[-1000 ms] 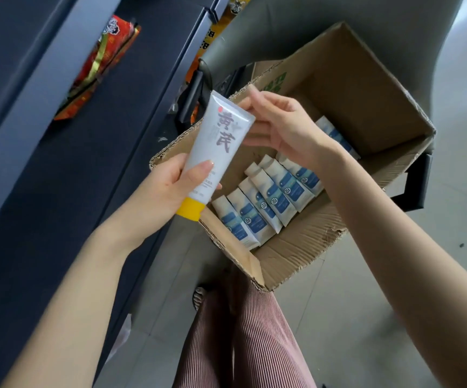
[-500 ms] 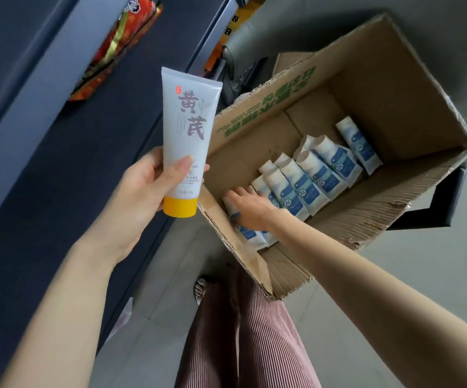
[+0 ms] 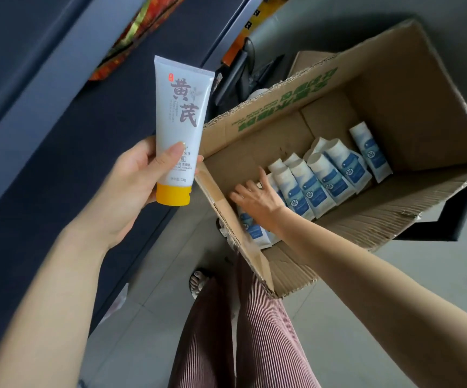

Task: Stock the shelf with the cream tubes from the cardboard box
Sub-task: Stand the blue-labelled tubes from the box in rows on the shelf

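Evidently the step in hand is the pick-up. One cream tube (image 3: pixel 182 121) is out of the cardboard box (image 3: pixel 282 99) and another is being reached for. The left hand (image 3: pixel 140 189) grips that tube low down, with the thumb across its front just above the yellow cap (image 3: pixel 173 196). It holds the tube upright, cap down, at about ten o'clock from the box and over the dark shelf (image 3: pixel 58 169). The tube is not yet set on the shelf.

The right hand (image 3: pixel 257 197) is down inside the box at its seven o'clock end. Its fingers are spread and fairly straight over the nearest tubes, so it is open. I judge it has not closed round any of them, though what lies under the palm is partly hidden.

The next move calls for curling those fingers round a single tube and drawing it out toward seven o'clock, clear of the near flap. The neighbours overlap it and could be dragged along. After that, both tubes would go to the shelf at nine o'clock.

The box is open at the top, with green print on its eleven o'clock wall. It holds a row of white-and-blue tubes (image 3: pixel 324 177) running from seven o'clock to two o'clock, overlapping like tiles. The last one, at two o'clock, lies a little apart. Their labels differ from the one on the held tube. On the shelf, a red and gold packet (image 3: pixel 140 32) lies toward twelve o'clock.
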Action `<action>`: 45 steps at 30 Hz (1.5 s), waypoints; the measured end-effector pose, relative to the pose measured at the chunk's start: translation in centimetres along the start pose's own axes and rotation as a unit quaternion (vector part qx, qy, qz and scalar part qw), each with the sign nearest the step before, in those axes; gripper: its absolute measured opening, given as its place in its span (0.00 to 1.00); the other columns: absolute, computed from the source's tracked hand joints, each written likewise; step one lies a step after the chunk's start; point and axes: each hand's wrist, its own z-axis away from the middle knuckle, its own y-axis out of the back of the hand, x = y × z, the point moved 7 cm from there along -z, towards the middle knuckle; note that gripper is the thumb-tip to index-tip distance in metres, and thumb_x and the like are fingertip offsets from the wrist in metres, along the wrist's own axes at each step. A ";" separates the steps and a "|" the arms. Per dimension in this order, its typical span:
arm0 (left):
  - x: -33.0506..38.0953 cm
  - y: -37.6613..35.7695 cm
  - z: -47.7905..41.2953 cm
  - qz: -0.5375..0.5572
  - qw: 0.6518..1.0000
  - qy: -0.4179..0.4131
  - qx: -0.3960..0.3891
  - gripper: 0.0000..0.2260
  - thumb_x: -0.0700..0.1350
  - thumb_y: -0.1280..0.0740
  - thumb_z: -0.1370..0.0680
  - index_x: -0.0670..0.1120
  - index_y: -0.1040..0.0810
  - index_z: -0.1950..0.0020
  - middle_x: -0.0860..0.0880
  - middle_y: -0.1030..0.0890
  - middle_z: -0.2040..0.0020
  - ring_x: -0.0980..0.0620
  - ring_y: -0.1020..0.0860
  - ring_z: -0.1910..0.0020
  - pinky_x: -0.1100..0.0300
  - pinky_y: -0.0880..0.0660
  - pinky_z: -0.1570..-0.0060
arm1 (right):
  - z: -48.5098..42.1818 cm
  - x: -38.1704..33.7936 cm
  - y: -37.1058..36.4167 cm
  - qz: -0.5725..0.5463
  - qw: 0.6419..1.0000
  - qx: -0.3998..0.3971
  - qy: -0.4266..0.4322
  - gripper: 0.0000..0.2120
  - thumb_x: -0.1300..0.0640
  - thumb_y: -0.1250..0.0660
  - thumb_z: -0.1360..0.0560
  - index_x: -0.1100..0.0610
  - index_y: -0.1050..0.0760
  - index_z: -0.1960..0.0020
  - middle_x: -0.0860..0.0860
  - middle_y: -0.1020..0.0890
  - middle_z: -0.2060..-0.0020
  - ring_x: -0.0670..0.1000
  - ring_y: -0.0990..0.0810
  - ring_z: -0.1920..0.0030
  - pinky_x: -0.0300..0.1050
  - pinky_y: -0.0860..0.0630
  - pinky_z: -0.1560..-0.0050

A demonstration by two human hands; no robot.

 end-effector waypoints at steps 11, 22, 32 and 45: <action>-0.4 0.6 3.0 0.033 0.999 -0.013 0.011 0.16 0.53 0.36 0.29 0.54 0.25 0.42 0.51 0.16 0.48 0.50 0.18 0.47 0.51 0.22 0.49 | 4.2 4.5 -2.8 0.147 0.981 -0.121 -0.027 0.31 0.37 0.38 0.26 0.55 0.34 0.31 0.53 0.28 0.36 0.54 0.30 0.34 0.53 0.37 0.34; 1.1 1.5 6.8 0.096 0.994 -0.045 0.033 0.18 0.54 0.35 0.29 0.51 0.25 0.40 0.49 0.16 0.48 0.50 0.17 0.50 0.55 0.18 0.57 | 11.4 7.6 -1.3 -0.480 0.823 -0.042 -0.300 0.21 0.39 0.38 0.25 0.58 0.25 0.48 0.55 0.19 0.54 0.54 0.19 0.55 0.49 0.23 0.55; 7.1 1.5 15.5 0.071 0.992 -0.103 -0.018 0.20 0.50 0.33 0.30 0.51 0.26 0.38 0.51 0.17 0.45 0.50 0.18 0.47 0.52 0.20 0.51 | 17.5 0.5 14.8 -0.931 0.304 0.199 -0.034 0.15 0.50 0.37 0.23 0.57 0.29 0.40 0.53 0.17 0.50 0.49 0.18 0.51 0.43 0.20 0.52; 16.4 11.5 34.4 0.076 0.955 -0.266 0.104 0.27 0.60 0.22 0.40 0.59 0.21 0.42 0.50 0.18 0.44 0.46 0.18 0.47 0.48 0.20 0.52 | 25.8 -12.7 39.4 -0.789 0.520 0.267 0.191 0.22 0.53 0.30 0.31 0.53 0.27 0.38 0.49 0.17 0.49 0.50 0.18 0.48 0.45 0.21 0.52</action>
